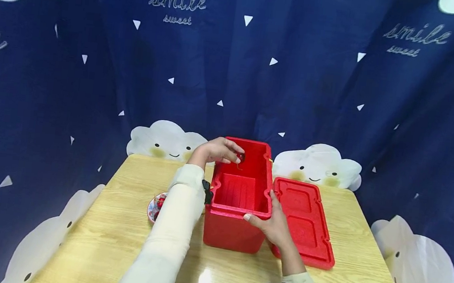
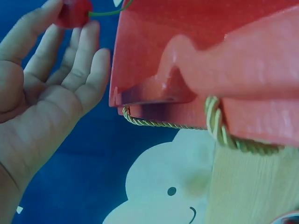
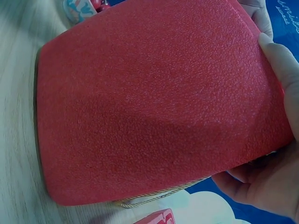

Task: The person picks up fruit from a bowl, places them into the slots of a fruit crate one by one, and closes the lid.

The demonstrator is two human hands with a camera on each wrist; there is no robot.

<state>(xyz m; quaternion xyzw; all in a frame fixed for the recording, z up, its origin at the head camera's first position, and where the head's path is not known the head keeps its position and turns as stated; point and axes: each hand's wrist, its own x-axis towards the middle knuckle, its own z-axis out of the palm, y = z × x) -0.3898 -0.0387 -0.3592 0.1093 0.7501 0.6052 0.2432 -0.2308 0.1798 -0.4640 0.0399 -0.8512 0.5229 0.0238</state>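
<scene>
I judge this the loading step: left hand (image 1: 221, 150) pinching a cherry (image 2: 74, 14) over the box's (image 1: 234, 232) far end, right hand (image 1: 275, 224) clamped on its near-right corner (more red pieces (image 1: 160, 202) sit on the plate (image 1: 150, 210)). Next, I'd lower the cherry, then part the left fingers.
</scene>
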